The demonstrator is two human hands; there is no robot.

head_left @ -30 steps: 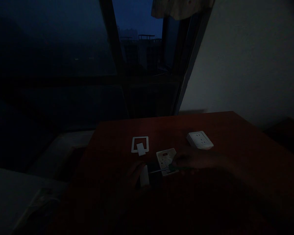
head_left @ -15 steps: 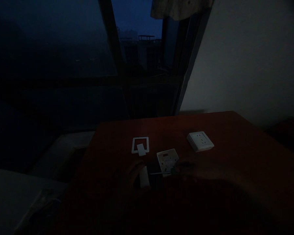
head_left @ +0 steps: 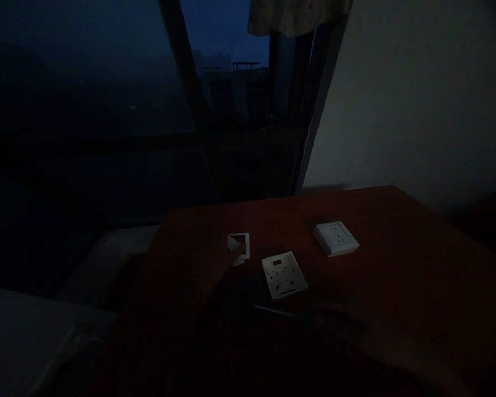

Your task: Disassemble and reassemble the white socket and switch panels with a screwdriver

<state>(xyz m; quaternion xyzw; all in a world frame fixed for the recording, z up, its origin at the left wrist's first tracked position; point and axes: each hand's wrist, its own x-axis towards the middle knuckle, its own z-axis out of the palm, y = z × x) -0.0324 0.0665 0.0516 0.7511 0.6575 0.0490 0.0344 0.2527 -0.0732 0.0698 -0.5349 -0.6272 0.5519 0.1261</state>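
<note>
The room is very dark and both hands are dim. My left hand (head_left: 215, 258) reaches to a square white frame (head_left: 247, 246) on the table, its fingers closed on a small white plate (head_left: 238, 261) that lies across the frame. The hand hides part of both. My right hand (head_left: 339, 322), low on the right, grips a screwdriver (head_left: 275, 311) whose thin metal shaft points left. Between the hands lies a white socket back box (head_left: 284, 275), its inside with slots and holes facing up. Something dark (head_left: 246, 298) lies left of it, too dim to name.
A white wall socket unit (head_left: 337, 239) sits farther back on the right of the reddish-brown table (head_left: 273, 212). Dark window panes stand behind the table, and a pale wall (head_left: 397, 110) rises at the right.
My left hand has moved up and left to the frame; the white block it held near the screwdriver tip no longer shows there. My right hand has drawn back with the screwdriver, uncovering the back box.
</note>
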